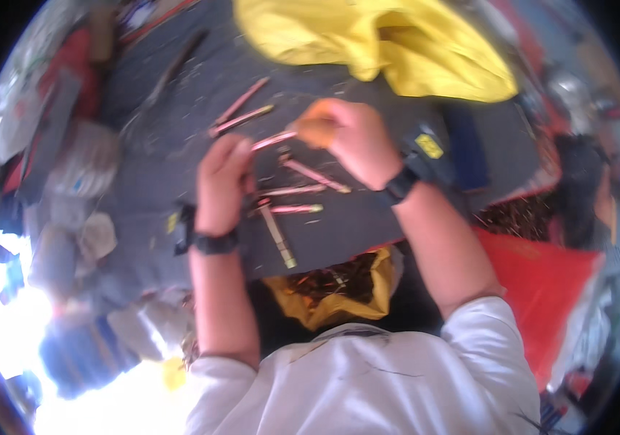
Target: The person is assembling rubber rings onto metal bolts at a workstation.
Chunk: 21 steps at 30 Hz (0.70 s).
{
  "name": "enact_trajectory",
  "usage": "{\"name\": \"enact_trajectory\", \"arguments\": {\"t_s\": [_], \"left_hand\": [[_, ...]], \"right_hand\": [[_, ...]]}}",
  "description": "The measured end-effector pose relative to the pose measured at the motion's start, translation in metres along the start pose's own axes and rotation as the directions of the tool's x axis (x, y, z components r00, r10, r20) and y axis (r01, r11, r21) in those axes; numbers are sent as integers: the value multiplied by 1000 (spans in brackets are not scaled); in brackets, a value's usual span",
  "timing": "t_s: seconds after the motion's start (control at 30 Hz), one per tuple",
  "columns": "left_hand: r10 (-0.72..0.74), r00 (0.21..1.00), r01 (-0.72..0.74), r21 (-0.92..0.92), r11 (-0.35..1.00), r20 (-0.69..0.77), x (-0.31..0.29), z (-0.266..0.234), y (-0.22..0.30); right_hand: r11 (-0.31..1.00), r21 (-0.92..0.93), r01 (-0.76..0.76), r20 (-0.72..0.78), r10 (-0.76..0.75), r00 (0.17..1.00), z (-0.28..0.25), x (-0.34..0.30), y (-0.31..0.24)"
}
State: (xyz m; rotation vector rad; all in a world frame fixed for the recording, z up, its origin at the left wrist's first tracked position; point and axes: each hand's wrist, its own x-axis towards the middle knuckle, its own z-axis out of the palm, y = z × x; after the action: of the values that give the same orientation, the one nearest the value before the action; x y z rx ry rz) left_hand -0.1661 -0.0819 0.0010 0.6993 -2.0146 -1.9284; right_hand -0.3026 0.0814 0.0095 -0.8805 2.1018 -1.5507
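A slim pink stick stretches between my two hands above the dark work surface. My left hand is closed on its near left end. The far right end meets the closed fingers of my right hand, where a blurred orange patch shows; I cannot tell what that is. Around my hands lie several similar sticks with pale ends, among them one pink stick to the right, another pink stick beyond my left hand, and a duller stick nearer me.
Yellow cloth or sheeting lies across the far side of the dark work surface. A yellow-rimmed bag of loose bits sits below the near edge. Red sheeting is at the right, near a dark device with a yellow label.
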Motion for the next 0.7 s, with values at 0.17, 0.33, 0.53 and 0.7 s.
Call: {"name": "enact_trajectory", "arguments": {"t_s": [0.17,0.33,0.53,0.7], "left_hand": [[-6,1000,6,-54,999,-2,-2,-6,-3],[-15,1000,16,-75,997,11,-3,-9,4],[-10,1000,11,-82,997,15,-2,-9,2],[-29,999,32,-97,995,35,-2,-9,2]], "right_hand": [[983,107,151,27,-155,988,3,-2,-1],[987,148,-63,81,51,995,5,3,0],[963,43,266,-77,-262,962,6,1,-15],[987,69,146,17,-147,989,4,0,-1]]}}
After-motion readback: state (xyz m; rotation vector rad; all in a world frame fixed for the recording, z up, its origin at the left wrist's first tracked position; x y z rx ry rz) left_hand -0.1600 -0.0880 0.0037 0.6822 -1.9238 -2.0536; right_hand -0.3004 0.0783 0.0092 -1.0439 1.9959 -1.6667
